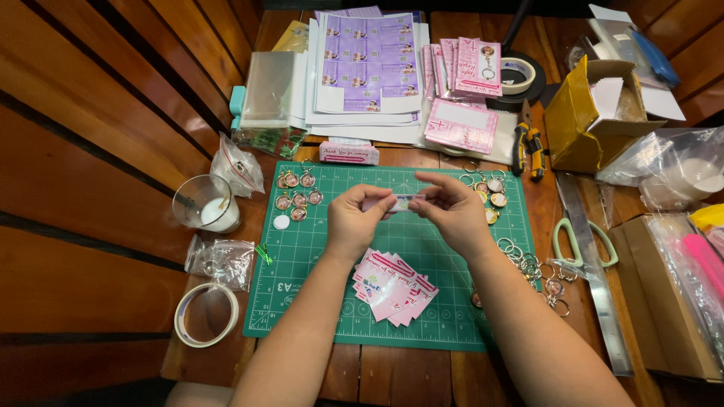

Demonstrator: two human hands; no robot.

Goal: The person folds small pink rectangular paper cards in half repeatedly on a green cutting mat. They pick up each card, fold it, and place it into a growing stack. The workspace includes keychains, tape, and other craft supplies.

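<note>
My left hand [354, 218] and my right hand [452, 207] meet above the green cutting mat [302, 249], both pinching a small pink and white card [402, 202] between fingertips. Below my hands a fanned stack of pink cards [392, 290] lies on the mat. Round keychain charms [296, 200] sit in a cluster on the mat's left. More charms [492, 197] and loose key rings [528, 264] lie on its right side.
A clear cup [205, 203], small plastic bags [222, 260] and a tape roll [206, 314] sit left. Printed purple sheets [366, 64], pink packaged cards [461, 124], pliers [528, 143], a yellow box [584, 117], green scissors [584, 241] and a metal ruler [596, 279] lie behind and right.
</note>
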